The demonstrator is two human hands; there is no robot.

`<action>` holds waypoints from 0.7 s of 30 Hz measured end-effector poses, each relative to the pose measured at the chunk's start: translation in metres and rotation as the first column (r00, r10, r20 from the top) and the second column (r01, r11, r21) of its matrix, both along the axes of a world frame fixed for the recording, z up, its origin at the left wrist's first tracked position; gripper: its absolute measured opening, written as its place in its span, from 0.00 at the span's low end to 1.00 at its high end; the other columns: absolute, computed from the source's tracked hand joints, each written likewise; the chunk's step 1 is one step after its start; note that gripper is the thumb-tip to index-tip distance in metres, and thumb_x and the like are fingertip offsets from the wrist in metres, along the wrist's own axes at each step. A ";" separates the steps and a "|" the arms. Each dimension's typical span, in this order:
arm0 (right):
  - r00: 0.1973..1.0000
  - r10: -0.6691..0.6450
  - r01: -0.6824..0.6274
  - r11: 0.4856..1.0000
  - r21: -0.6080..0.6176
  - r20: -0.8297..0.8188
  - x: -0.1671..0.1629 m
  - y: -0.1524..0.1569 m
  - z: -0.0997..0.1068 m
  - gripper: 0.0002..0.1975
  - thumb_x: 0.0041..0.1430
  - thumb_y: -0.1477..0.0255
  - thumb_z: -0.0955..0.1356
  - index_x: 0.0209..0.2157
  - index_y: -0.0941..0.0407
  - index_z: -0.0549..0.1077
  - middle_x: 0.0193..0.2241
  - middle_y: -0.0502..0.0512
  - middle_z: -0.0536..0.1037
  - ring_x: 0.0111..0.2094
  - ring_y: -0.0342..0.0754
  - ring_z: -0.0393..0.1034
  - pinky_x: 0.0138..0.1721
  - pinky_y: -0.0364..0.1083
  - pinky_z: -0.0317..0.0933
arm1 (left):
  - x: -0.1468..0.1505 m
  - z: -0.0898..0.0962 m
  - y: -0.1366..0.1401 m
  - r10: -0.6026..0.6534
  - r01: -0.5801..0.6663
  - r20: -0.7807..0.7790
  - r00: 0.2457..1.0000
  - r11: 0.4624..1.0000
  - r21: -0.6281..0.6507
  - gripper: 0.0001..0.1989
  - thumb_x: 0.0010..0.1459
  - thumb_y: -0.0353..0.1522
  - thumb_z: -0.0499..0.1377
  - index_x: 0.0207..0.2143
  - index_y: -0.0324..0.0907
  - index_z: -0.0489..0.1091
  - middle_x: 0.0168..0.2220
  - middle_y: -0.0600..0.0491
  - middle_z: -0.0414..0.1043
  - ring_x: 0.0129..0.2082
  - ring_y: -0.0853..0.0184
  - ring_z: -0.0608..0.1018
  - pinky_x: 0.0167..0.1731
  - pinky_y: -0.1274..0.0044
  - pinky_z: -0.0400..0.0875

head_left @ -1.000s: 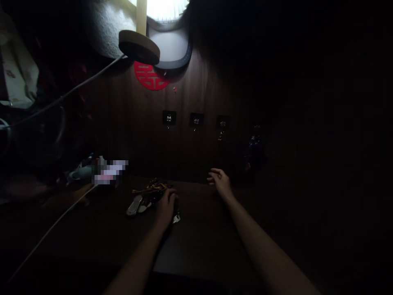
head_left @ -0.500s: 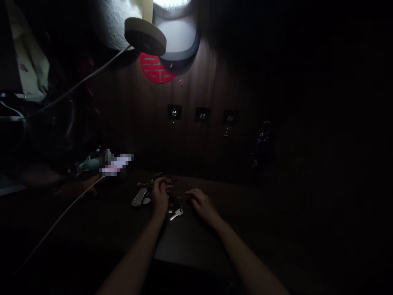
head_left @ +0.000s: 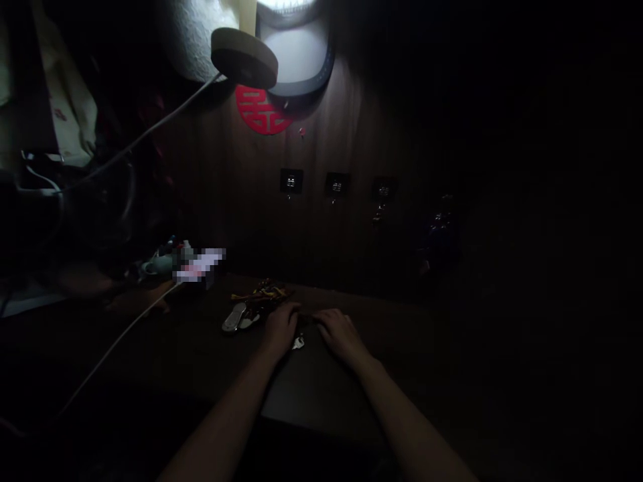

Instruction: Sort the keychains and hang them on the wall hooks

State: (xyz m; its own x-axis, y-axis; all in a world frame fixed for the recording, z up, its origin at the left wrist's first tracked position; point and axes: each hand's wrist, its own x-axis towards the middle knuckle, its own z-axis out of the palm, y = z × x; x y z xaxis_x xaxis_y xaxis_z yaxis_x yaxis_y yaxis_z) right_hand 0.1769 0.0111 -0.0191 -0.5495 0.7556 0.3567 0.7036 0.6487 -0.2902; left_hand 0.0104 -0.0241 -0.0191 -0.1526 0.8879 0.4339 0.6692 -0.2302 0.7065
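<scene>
My left hand (head_left: 282,329) is closed, its fingertips pinched around something small and dark that I cannot make out. Close to it on the right, my right hand (head_left: 342,336) has its fingers curled together, and its tips reach toward the same dark spot. A silver key (head_left: 298,343) shows just below, partly hidden by the left hand. Left of that hand lies a tangled bundle of cords and keys (head_left: 261,296), yellow and reddish in places. A silver, rounded fob-like piece (head_left: 234,318) sticks out of the bundle. Dim light hides much detail.
A dark wooden tabletop (head_left: 321,395) runs under my hands. A white cable (head_left: 123,328) leads to a bright pixelated object (head_left: 201,264) at left, near a greenish item (head_left: 158,266). Hooks (head_left: 337,184) are on the wooden back panel; a lamp-lit round disc (head_left: 244,57) hangs above.
My left hand has moved right from the bundle toward my right hand, uncovering the cords and partly covering the key. The view has shifted slightly.
</scene>
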 end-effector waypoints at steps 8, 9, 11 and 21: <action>0.999 0.033 -0.034 0.994 0.107 0.011 -0.006 0.004 -0.004 0.07 0.58 0.73 0.62 0.36 0.54 0.70 0.38 0.56 0.74 0.40 0.50 0.64 0.40 0.48 0.56 | 0.003 0.004 -0.005 -0.056 0.043 -0.183 0.981 0.997 -0.071 0.18 0.52 0.24 0.52 0.44 0.44 0.71 0.44 0.50 0.74 0.45 0.63 0.73 0.47 0.71 0.63; 1.000 0.030 -0.030 0.992 0.124 0.003 -0.007 0.005 -0.005 0.06 0.58 0.73 0.61 0.35 0.54 0.69 0.37 0.57 0.74 0.39 0.50 0.65 0.39 0.48 0.56 | 0.003 0.004 -0.005 -0.055 0.044 -0.178 0.983 0.997 -0.066 0.18 0.52 0.24 0.52 0.44 0.44 0.71 0.44 0.49 0.74 0.45 0.62 0.73 0.47 0.70 0.63; 0.999 0.027 -0.022 0.992 0.125 -0.035 -0.008 0.005 -0.005 0.06 0.59 0.73 0.60 0.34 0.55 0.68 0.34 0.56 0.73 0.37 0.51 0.65 0.38 0.49 0.57 | 0.003 0.003 -0.005 -0.048 0.038 -0.172 0.984 0.997 -0.062 0.17 0.52 0.25 0.53 0.43 0.45 0.71 0.44 0.49 0.74 0.46 0.60 0.72 0.46 0.69 0.63; 0.898 -0.035 0.013 0.998 -0.054 -0.438 -0.013 0.005 0.004 0.08 0.58 0.68 0.56 0.32 0.53 0.63 0.27 0.51 0.72 0.28 0.47 0.69 0.30 0.44 0.59 | 0.005 0.000 -0.003 -0.139 0.137 0.016 0.990 0.988 0.068 0.14 0.53 0.31 0.54 0.43 0.46 0.70 0.42 0.51 0.74 0.42 0.64 0.74 0.44 0.73 0.66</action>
State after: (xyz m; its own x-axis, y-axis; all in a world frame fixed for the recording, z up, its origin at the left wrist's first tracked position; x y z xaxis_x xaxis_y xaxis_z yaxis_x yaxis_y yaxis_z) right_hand 0.1637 0.0162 -0.0146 -0.3274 0.7888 0.5202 0.5127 0.6107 -0.6035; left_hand 0.0152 -0.0276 -0.0188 -0.0399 0.8706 0.4904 0.6134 -0.3662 0.6998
